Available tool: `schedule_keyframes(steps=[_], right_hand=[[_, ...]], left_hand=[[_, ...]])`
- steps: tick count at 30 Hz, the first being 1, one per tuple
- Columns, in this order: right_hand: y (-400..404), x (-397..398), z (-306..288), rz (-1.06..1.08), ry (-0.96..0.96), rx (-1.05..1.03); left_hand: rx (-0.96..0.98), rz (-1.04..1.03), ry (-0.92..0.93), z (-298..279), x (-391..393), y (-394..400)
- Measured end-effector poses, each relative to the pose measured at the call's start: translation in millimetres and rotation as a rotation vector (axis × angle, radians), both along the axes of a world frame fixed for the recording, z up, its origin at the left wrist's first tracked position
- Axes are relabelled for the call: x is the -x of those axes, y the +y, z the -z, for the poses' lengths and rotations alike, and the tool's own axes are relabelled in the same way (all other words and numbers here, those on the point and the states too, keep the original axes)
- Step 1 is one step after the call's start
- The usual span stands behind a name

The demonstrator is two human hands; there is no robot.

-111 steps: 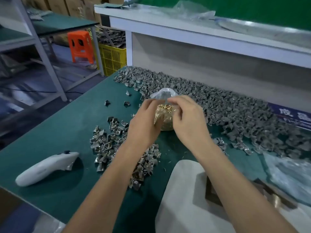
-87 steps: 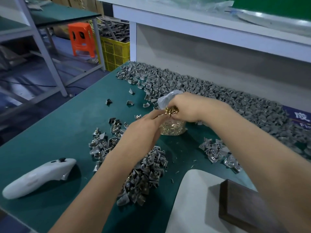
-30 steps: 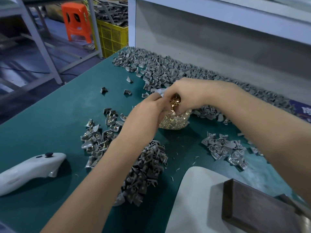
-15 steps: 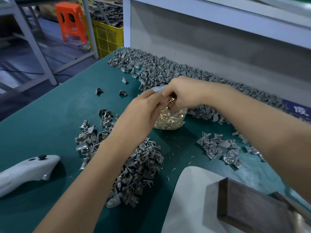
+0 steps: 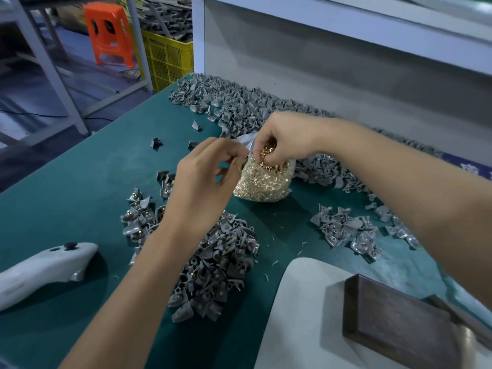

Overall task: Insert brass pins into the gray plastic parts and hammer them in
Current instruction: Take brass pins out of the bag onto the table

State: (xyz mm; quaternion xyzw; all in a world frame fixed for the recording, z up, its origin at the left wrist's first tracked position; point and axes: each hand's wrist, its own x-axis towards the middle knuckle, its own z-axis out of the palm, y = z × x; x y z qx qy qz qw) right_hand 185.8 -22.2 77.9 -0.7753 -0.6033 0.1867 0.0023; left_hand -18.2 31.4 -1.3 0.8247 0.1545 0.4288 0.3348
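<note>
A clear plastic bag of brass pins (image 5: 262,185) stands on the green table (image 5: 80,187) at the middle. My left hand (image 5: 205,179) pinches the bag's rim at its left side. My right hand (image 5: 282,137) reaches into the bag's mouth from above, fingers curled round a bunch of brass pins (image 5: 266,153). A heap of gray plastic parts (image 5: 213,272) lies under my left forearm, several with brass showing. A smaller cluster of gray parts (image 5: 343,230) lies to the right. A long pile of gray parts (image 5: 239,107) runs along the back wall.
A white handheld controller (image 5: 45,270) lies at the front left. A white pad (image 5: 300,315) carries a dark wooden block (image 5: 394,320) at the front right, with a hammer handle (image 5: 463,320) beside it. Beyond the table's left edge stand a yellow crate (image 5: 167,57) and an orange stool (image 5: 111,33).
My right hand has lifted slightly out of the bag with pins in its fingers. My left hand has drawn a little away to the left, still on the rim.
</note>
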Motion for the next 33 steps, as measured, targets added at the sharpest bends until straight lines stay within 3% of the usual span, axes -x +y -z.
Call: schedule_keyframes(steps=[10,20,29,33], right_hand=[[-3.3,-3.7,-14.7,0.062,0.127,-0.064],[-53.7,13.7,-39.8,0.136,0.243,-0.111],[-113.5,49.3,10.3,0.149,0.306,0.036],[-122.8,67.4,43.4,0.155,0.313,0.105]], left_hand=[[-0.017,0.108,0.023,8.4,7.8,-3.9],[0.055,0.018,0.070,9.4,32.6,-29.4],[0.213,0.042,0.094,41.5,80.5,-97.4],[0.149,0.092,0.190,56.1,101.8,-136.0]])
